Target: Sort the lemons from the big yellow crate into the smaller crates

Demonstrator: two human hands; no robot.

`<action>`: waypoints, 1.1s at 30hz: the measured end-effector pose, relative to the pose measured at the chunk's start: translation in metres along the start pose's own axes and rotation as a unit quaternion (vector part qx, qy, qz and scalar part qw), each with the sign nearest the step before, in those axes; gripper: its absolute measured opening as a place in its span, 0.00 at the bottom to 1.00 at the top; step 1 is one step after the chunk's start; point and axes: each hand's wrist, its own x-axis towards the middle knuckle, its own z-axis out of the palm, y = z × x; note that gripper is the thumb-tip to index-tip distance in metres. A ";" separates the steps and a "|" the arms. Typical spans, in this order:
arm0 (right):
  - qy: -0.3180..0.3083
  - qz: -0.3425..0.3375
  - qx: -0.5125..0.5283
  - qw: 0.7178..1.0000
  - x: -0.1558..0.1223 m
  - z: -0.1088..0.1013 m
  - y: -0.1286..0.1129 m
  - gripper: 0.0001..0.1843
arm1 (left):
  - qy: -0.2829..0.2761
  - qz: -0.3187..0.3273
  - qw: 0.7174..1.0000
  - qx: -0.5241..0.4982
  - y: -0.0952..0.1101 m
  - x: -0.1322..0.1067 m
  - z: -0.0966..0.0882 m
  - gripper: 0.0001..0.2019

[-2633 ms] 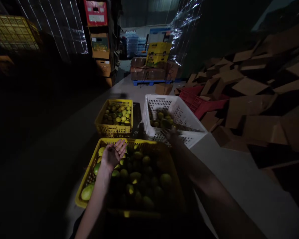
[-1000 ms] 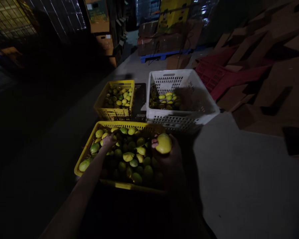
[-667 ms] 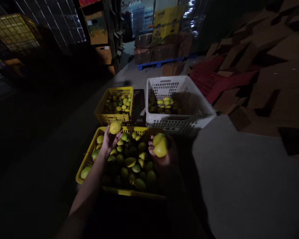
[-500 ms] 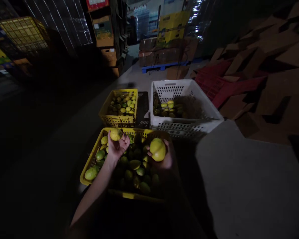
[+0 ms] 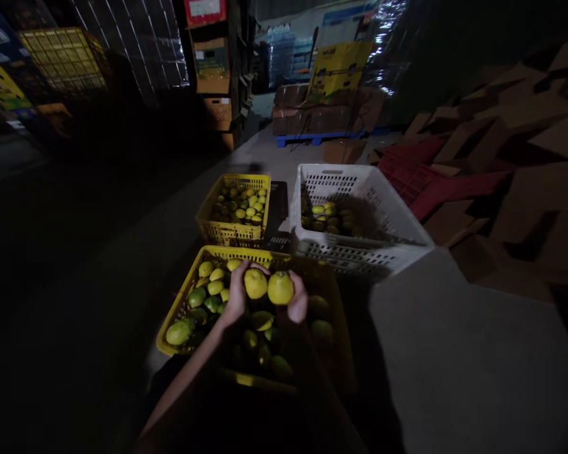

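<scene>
My left hand [image 5: 237, 295] is closed round a yellow lemon [image 5: 255, 284]. Close beside it, my right hand [image 5: 298, 301] grips a second yellow lemon [image 5: 281, 288]. Both fruits are held side by side above the near yellow crate [image 5: 176, 304]. That crate holds many yellow and green lemons; a large knobbly one [image 5: 180, 331] lies in its left front corner. My forearms and deep shadow hide part of the fruit in the middle and on the right.
Behind stand a smaller yellow crate [image 5: 231, 234] of lemons and a white crate [image 5: 360, 255] with some lemons at the bottom. Flattened cardboard boxes [image 5: 525, 195] and a red crate [image 5: 421, 176] are heaped at right. A blue pallet [image 5: 312, 139] with cartons stands farther back.
Both hands have come together over the near crate, each with its lemon. The left moved right, the right moved left. The camera view has shifted slightly, too.
</scene>
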 end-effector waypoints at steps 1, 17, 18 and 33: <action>0.005 -0.016 -0.009 1.000 -0.003 0.000 -0.002 0.12 | -0.016 0.030 0.999 0.027 -0.004 -0.002 0.001 0.21; -0.057 0.095 0.031 0.993 -0.006 0.010 -0.018 0.18 | -0.023 -0.102 0.975 -0.198 0.011 -0.002 0.015 0.18; -0.060 0.118 0.051 0.990 -0.006 0.011 -0.021 0.17 | -0.019 -0.126 0.966 -0.226 0.012 -0.002 0.015 0.18; -0.041 0.146 0.111 0.982 -0.015 0.014 -0.032 0.05 | 0.053 -0.201 0.920 -0.332 0.013 -0.001 0.022 0.18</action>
